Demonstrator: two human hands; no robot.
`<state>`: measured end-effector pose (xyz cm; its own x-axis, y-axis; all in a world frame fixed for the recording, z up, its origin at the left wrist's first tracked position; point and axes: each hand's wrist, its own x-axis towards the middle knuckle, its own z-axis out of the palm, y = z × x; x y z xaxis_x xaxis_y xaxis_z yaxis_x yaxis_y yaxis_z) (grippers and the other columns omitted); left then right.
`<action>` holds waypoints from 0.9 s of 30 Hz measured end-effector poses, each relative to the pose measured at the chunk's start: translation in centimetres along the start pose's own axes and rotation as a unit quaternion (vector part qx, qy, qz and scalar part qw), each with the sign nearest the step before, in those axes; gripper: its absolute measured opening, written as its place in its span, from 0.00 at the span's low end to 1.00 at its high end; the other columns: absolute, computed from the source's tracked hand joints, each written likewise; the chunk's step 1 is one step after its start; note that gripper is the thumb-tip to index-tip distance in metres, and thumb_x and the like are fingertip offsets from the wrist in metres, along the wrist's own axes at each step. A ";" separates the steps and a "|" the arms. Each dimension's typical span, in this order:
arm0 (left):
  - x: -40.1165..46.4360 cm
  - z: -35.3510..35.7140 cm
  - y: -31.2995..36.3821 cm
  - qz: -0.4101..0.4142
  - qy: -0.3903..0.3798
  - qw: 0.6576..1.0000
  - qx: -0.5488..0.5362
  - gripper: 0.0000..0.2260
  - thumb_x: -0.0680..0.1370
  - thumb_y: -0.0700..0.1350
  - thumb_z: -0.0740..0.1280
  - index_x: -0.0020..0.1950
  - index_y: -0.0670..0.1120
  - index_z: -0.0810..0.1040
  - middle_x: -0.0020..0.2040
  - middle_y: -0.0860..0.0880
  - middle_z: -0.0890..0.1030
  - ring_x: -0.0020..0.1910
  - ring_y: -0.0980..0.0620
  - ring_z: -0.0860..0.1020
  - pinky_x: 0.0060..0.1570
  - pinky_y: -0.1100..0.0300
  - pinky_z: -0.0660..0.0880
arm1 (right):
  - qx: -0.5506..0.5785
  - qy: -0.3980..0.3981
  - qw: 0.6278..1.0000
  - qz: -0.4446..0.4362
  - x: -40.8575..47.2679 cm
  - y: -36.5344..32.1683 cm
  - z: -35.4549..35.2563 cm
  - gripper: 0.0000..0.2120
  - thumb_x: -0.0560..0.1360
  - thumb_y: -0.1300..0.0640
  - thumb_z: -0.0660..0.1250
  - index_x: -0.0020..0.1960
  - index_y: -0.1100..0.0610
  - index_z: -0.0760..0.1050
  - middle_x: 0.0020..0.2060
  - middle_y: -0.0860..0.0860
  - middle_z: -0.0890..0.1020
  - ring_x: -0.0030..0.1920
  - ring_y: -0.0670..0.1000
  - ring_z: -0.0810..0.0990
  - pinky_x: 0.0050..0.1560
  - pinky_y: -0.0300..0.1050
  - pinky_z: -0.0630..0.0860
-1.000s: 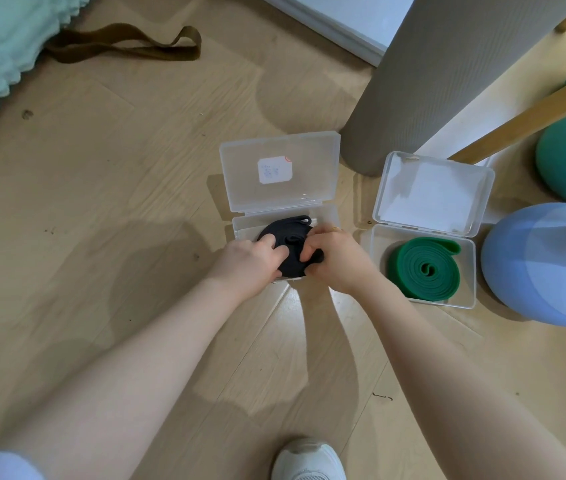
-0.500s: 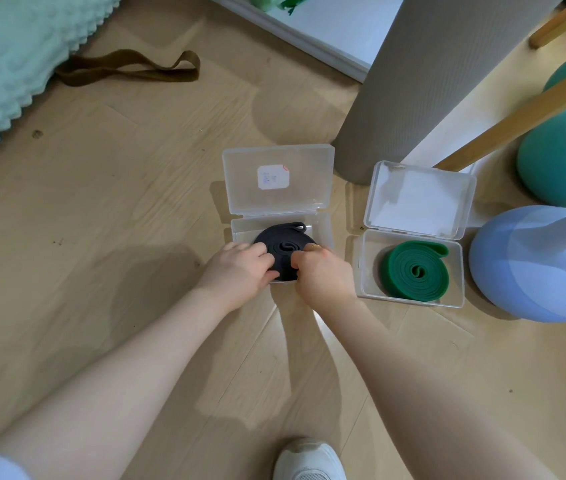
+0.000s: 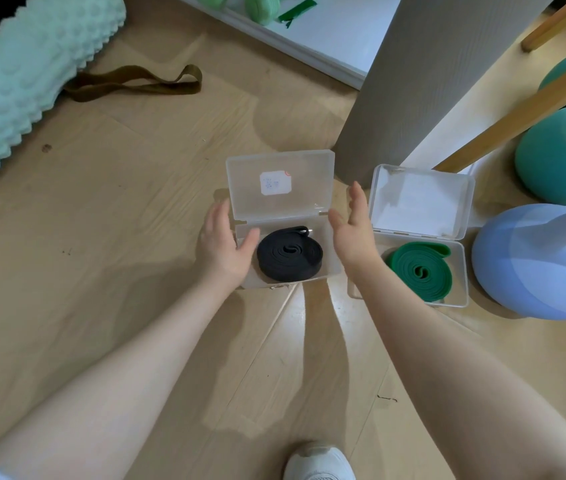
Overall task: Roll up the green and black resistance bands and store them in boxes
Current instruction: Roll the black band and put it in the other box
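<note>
Between the left hand [image 3: 225, 245] and right hand [image 3: 352, 233], both with fingers relaxed and holding nothing, the coiled black band [image 3: 289, 253] lies in its clear box [image 3: 330, 261]. On the raised lid [image 3: 279, 183], a white sticker [image 3: 275, 183] bears writing too small to read. Beyond the right hand, the rolled green band [image 3: 420, 271] sits in a second box [image 3: 459, 271].

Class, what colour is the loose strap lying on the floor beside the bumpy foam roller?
Olive brown strap, clearest in the head view.
</note>
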<state>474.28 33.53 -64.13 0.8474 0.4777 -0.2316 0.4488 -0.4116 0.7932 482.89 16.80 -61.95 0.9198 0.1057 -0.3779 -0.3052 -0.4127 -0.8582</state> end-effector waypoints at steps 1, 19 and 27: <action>0.7 0.0 0.5 -0.057 -0.008 0.995 -0.076 0.33 0.76 0.54 0.62 0.76 0.46 0.51 0.76 0.46 0.56 0.74 0.50 0.56 0.72 0.53 0.54 | 0.047 -0.010 0.998 0.030 0.5 -0.6 0.0 0.28 0.80 0.59 0.56 0.76 0.51 0.48 0.75 0.47 0.55 0.75 0.49 0.54 0.72 0.47 0.53; -2.5 -2.1 -1.6 0.169 -0.154 0.973 0.036 0.39 0.68 0.74 0.53 0.64 0.47 0.74 0.68 0.50 0.68 0.71 0.51 0.60 0.70 0.54 0.55 | 0.004 -0.097 0.994 -0.041 -3.4 1.0 -2.9 0.18 0.78 0.45 0.58 0.54 0.54 0.80 0.66 0.49 0.72 0.65 0.45 0.67 0.62 0.33 0.61; -3.9 2.1 -3.8 0.402 -0.017 0.830 0.386 0.34 0.62 0.44 0.77 0.66 0.43 0.71 0.66 0.43 0.74 0.64 0.43 0.74 0.66 0.51 0.64 | -0.537 -0.018 0.724 -0.431 -5.0 7.7 -0.7 0.28 0.70 0.59 0.70 0.68 0.54 0.70 0.66 0.58 0.74 0.63 0.59 0.75 0.62 0.56 0.71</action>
<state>469.82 31.58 -67.42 0.9625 -0.2106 0.1711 -0.2302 -0.9676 0.1039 476.11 12.42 -66.43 0.6405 0.7598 0.1122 0.7660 -0.6425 -0.0217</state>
